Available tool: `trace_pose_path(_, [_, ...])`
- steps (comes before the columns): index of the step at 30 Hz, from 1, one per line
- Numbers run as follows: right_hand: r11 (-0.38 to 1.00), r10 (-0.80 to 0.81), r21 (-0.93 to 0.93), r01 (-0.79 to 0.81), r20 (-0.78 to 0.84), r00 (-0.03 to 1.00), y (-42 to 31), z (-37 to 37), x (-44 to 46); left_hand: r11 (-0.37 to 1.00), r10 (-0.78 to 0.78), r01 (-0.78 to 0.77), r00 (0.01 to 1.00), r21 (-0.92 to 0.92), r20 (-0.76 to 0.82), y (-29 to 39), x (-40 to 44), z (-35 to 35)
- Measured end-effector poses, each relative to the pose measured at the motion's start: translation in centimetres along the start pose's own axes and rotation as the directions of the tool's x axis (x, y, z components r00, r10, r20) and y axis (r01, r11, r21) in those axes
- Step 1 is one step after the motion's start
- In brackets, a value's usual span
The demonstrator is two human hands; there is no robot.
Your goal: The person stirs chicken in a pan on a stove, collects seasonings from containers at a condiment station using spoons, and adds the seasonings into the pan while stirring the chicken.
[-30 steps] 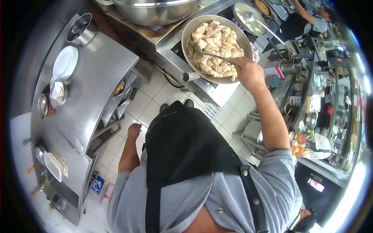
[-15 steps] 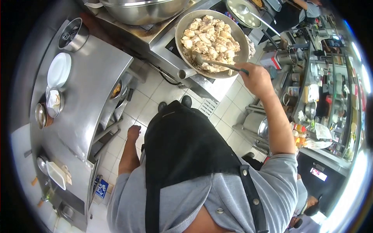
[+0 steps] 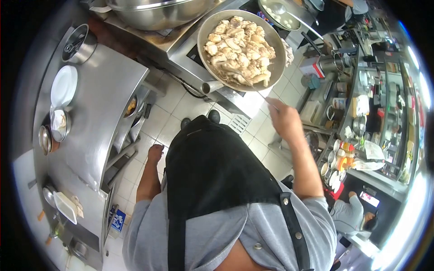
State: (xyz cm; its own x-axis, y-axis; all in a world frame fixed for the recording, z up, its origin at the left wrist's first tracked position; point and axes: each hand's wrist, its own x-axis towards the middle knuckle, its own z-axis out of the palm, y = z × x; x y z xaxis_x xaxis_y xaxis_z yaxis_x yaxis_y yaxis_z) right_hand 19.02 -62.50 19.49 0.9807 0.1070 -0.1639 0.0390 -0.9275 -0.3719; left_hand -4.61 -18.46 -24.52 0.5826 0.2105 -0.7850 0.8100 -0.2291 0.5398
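My right hand [image 3: 285, 119] is closed round the handle of a long metal cooking spoon [image 3: 263, 96], which slants up over the near rim of a wide pan [image 3: 283, 58]. The spoon's head is among pale browned chicken pieces [image 3: 244, 47], partly hidden by them. The pan sits on the stove, its hollow handle [image 3: 211, 86] pointing toward me. Down by my left side, away from the food, hangs my left hand [image 3: 156, 153], fingers curled in with nothing seen in them.
A large steel pot [image 3: 158, 13] stands left of the pan; a second pan [image 3: 289, 22] with a ladle sits behind it. The steel counter [image 3: 104, 86] on the left holds white plates [image 3: 64, 86] and bowls. Shelves line the right; a co-worker [image 3: 350, 214] is at lower right.
My right hand has come down toward me and slightly left, drawing the spoon from the pan's left side to its near edge. The view shifted slightly; my left hand stays low.
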Motion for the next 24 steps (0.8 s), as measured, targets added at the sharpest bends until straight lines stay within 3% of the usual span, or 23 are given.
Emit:
trace_pose_path(2, [0.999, 0.005, -0.041, -0.009, -0.078, 0.997, 0.6, 1.6, 1.5, 0.999, 0.037, -0.037, 0.999, -0.037, 0.0, 0.8, -0.2, -0.1])
trace_pose_path(5, [0.998, 0.021, 0.066, -0.014, -0.1, 0.995, 1.0, -3.6, 1.7, 0.994, 0.098, -0.099, 0.995, -0.037, -0.032, 2.4, -0.3, -1.1])
trace_pose_path(7, [0.987, 0.163, 0.001, -0.163, -0.055, 0.985, -0.8, -9.2, 1.7, 0.988, 0.149, -0.147, 0.987, 0.039, -0.054, 2.5, 0.7, -1.5])
trace_pose_path(9, [0.988, 0.108, -0.103, -0.119, -0.099, 0.989, 0.8, -12.6, 3.2, 0.994, 0.11, -0.108, 0.992, 0.034, -0.069, 3.0, 1.0, -1.5])
trace_pose_path(11, [0.951, -0.066, -0.307, 0.029, -0.113, 0.991, 3.3, -14.5, 6.4, 0.997, 0.071, -0.07, 0.994, 0.013, -0.079, 4.4, -0.1, -1.7])
trace_pose_path(14, [0.852, -0.088, -0.517, 0.077, 0.003, 0.996, 6.3, -14.7, 13.0, 0.996, 0.075, -0.079, 0.993, -0.051, -0.087, 4.0, -0.6, -0.7])
trace_pose_path(17, [0.893, -0.014, -0.442, 0.082, 0.154, 0.988, 10.9, -12.6, 18.6, 0.998, 0.008, -0.014, 0.996, -0.056, -0.091, 3.5, -1.7, 0.2])
trace_pose_path(20, [0.953, 0.301, -0.148, -0.264, 0.395, 0.868, 14.2, -10.8, 20.2, 0.99, -0.024, 0.006, 0.992, -0.138, -0.124, 2.1, -3.5, 1.4])
trace_pose_path(22, [0.896, 0.306, 0.16, -0.414, 0.455, 0.836, 18.3, -6.2, 19.8, 0.98, -0.087, 0.059, 0.986, -0.19, -0.145, 1.7, -5.0, 2.3])
trace_pose_path(24, [0.829, 0.23, 0.363, -0.426, 0.472, 0.851, 18.1, -1.4, 18.8, 0.974, -0.135, 0.103, 0.98, -0.2, -0.149, 1.0, -6.3, 3.5])
